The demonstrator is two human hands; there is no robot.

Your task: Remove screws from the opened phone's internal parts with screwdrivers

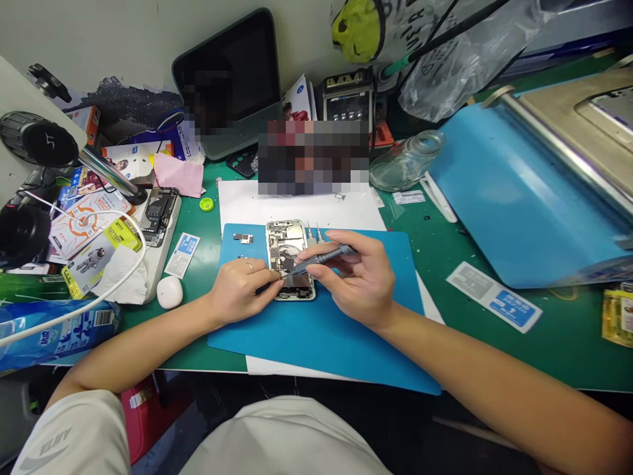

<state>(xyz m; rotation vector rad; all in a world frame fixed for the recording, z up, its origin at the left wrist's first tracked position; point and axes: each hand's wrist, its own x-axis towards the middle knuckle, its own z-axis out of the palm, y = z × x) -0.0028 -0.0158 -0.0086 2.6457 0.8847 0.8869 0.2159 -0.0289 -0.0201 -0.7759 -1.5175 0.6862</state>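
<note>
An opened smartphone (283, 232) lies on a blue mat (316, 343), its inner parts exposed. My right hand (363, 280) grips a grey screwdriver (324, 258), which slants down to the left over the phone's lower half. Closed at the phone's left edge, my left hand (247, 285) has thumb and forefinger pinched near the screwdriver's tip; what they hold, if anything, is hidden. Left of the phone on the mat lies a small metal phone part (242, 238). Two thin pointed tips (319, 233) show just behind my right fingers.
Another opened phone (159, 214) rests at left beside boxes and packets. A white earbud case (169, 292) sits by my left forearm. Farther back are a glass jar (408, 161) and a dark-screened tablet (227, 79). A labelled card (494, 297) lies at right.
</note>
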